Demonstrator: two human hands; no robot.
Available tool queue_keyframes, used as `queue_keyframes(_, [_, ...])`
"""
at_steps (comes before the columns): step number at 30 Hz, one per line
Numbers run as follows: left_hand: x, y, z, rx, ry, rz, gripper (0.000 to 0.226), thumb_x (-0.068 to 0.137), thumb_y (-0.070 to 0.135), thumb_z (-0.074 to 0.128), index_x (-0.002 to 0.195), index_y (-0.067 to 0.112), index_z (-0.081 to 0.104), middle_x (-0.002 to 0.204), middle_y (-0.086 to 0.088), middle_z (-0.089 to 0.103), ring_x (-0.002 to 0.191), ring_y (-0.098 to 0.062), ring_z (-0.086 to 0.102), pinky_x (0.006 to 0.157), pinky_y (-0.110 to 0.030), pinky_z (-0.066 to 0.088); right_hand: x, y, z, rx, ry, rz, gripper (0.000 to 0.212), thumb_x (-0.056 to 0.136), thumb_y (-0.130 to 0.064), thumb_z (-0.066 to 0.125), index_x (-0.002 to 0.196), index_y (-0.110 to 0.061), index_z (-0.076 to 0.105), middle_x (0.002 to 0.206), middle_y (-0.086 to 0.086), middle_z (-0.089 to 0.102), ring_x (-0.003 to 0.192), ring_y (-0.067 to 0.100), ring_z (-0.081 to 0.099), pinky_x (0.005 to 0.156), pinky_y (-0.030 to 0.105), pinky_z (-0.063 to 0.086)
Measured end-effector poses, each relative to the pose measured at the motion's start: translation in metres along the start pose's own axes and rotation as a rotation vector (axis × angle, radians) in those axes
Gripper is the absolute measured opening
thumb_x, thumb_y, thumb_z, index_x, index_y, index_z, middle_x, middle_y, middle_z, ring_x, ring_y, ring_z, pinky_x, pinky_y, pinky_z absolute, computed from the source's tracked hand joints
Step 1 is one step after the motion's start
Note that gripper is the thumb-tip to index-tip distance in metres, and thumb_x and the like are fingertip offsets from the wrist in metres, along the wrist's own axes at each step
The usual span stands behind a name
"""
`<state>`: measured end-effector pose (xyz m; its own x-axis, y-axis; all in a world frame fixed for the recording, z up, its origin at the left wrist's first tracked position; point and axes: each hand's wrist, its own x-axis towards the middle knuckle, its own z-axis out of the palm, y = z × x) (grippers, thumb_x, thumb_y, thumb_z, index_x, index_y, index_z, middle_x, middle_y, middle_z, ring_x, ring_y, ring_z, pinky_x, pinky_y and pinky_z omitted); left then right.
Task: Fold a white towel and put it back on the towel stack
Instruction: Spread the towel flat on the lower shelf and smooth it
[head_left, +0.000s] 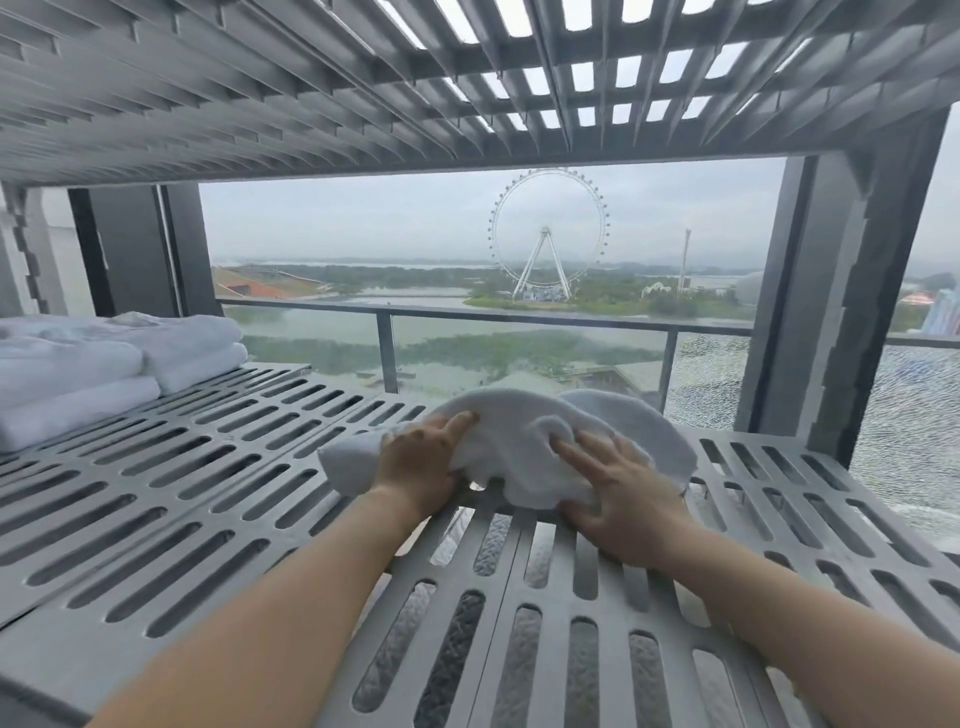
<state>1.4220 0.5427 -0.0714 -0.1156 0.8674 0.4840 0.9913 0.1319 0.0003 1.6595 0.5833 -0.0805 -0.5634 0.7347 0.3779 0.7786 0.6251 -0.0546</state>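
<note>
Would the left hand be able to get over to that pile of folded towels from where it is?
Probably yes. Only bare slotted shelf lies between the left hand, now on the white towel, and the towel stack to its left.

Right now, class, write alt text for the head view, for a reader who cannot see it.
A crumpled white towel lies on a slotted metal shelf; the left hand grips it, the right hand presses on it. A stack of folded towels sits far left.
</note>
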Motion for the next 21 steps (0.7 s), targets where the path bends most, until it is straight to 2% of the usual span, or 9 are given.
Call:
queue_keyframes(1, [-0.001, 0.001, 0.000, -0.002, 0.007, 0.006, 0.068, 0.079, 0.033, 0.059, 0.140, 0.037, 0.027, 0.128, -0.003, 0.053, 0.105, -0.031, 0.057, 0.092, -0.043, 0.042, 0.001, 0.000, -0.003, 0.029, 0.009, -0.017, 0.062, 0.083, -0.042, 0.049, 0.138, -0.048, 0.021, 0.150, -0.010, 0.024, 0.135, 0.025, 0.020, 0.106, 0.051, 0.031])
queue_keyframes(3, [-0.004, 0.001, -0.003, -0.016, 0.041, 0.025, 0.064, 0.080, 0.029, 0.057, 0.138, 0.038, 0.031, 0.132, 0.000, 0.051, 0.105, -0.029, 0.057, 0.091, -0.042, 0.043, 0.001, -0.001, -0.006, 0.042, 0.071, -0.038, 0.050, 0.081, -0.028, 0.049, 0.129, -0.040, 0.040, 0.137, -0.008, 0.039, 0.120, 0.025, 0.036, 0.090, 0.044, 0.045])
queue_keyframes(6, [-0.012, 0.002, -0.013, -0.022, 0.141, 0.058, 0.056, 0.079, 0.029, 0.052, 0.132, 0.041, 0.040, 0.129, 0.005, 0.055, 0.104, -0.027, 0.057, 0.085, -0.037, 0.045, -0.003, -0.005, -0.015, 0.013, 0.150, -0.049, 0.044, 0.080, -0.016, 0.049, 0.121, -0.032, 0.053, 0.128, -0.005, 0.051, 0.110, 0.027, 0.048, 0.083, 0.042, 0.047])
queue_keyframes(9, [-0.020, 0.003, -0.031, -0.049, 0.293, 0.098, 0.044, 0.077, 0.028, 0.050, 0.119, 0.040, 0.052, 0.115, 0.006, 0.063, 0.098, -0.025, 0.061, 0.080, -0.034, 0.047, -0.008, -0.005, -0.039, -0.018, 0.286, -0.080, 0.038, 0.079, -0.013, 0.050, 0.115, -0.024, 0.059, 0.118, 0.000, 0.060, 0.102, 0.032, 0.055, 0.076, 0.041, 0.049])
queue_keyframes(13, [-0.020, 0.005, -0.071, -0.234, 0.367, 0.068, 0.039, 0.066, 0.029, 0.047, 0.100, 0.038, 0.063, 0.098, 0.002, 0.071, 0.087, -0.027, 0.064, 0.076, -0.032, 0.048, -0.009, -0.010, -0.095, 0.000, 0.355, -0.064, 0.040, 0.073, -0.024, 0.056, 0.111, -0.034, 0.061, 0.109, -0.003, 0.066, 0.090, 0.028, 0.062, 0.074, 0.035, 0.049])
queue_keyframes(16, [-0.008, 0.005, -0.103, -0.414, 0.222, -0.063, 0.042, 0.057, 0.029, 0.041, 0.088, 0.038, 0.068, 0.087, 0.000, 0.072, 0.085, -0.028, 0.063, 0.075, -0.032, 0.049, -0.003, -0.010, -0.133, 0.066, 0.338, 0.032, 0.044, 0.066, -0.031, 0.060, 0.109, -0.039, 0.063, 0.106, 0.000, 0.069, 0.091, 0.028, 0.064, 0.072, 0.030, 0.047])
queue_keyframes(19, [0.005, 0.003, -0.115, -0.578, -0.150, -0.029, 0.018, 0.053, 0.023, 0.043, 0.055, 0.021, 0.060, 0.055, 0.003, 0.056, 0.064, -0.022, 0.051, 0.061, -0.028, 0.039, 0.006, -0.004, -0.144, 0.121, 0.261, 0.011, 0.043, 0.066, -0.031, 0.061, 0.109, -0.037, 0.063, 0.110, -0.003, 0.067, 0.096, 0.023, 0.062, 0.077, 0.030, 0.049])
queue_keyframes(21, [0.008, 0.004, -0.108, -0.546, -0.322, -0.069, 0.013, 0.061, 0.023, 0.051, 0.051, 0.016, 0.056, 0.059, -0.003, 0.053, 0.065, -0.021, 0.048, 0.064, -0.029, 0.037, 0.011, -0.002, -0.129, 0.108, 0.260, -0.022, 0.038, 0.073, -0.028, 0.061, 0.110, -0.035, 0.062, 0.114, -0.005, 0.064, 0.103, 0.021, 0.058, 0.083, 0.034, 0.047])
